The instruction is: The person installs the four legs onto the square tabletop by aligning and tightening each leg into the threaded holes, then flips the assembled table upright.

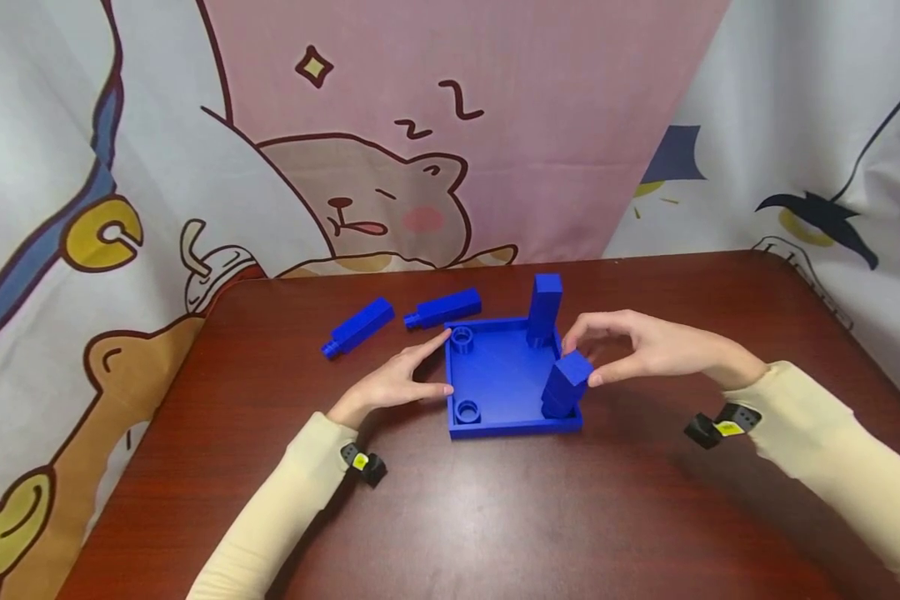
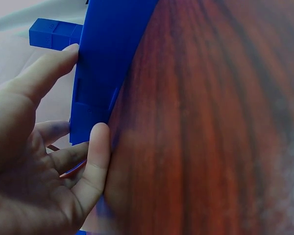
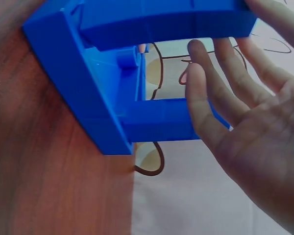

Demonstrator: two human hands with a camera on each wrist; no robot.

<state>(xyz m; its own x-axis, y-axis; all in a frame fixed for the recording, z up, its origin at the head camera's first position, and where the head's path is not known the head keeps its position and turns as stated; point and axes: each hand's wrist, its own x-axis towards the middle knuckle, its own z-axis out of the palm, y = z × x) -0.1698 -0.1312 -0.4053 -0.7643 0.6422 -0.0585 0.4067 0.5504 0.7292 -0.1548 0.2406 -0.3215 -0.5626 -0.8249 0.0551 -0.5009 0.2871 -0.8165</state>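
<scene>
A blue square tray with a low rim lies on the table. Round sockets sit in its two left corners, the far-left socket and the near-left socket. Blue posts stand at both right corners, the far post and the near post. My right hand pinches the near post by its upper part, thumb on one side and fingers on the other. My left hand touches the tray's left side with spread thumb and forefinger; its little finger lies low against the wall in the left wrist view.
Two more blue posts lie behind and left of the tray, one loose post and another loose post, each with a narrow notched end. A patterned curtain hangs behind the brown table.
</scene>
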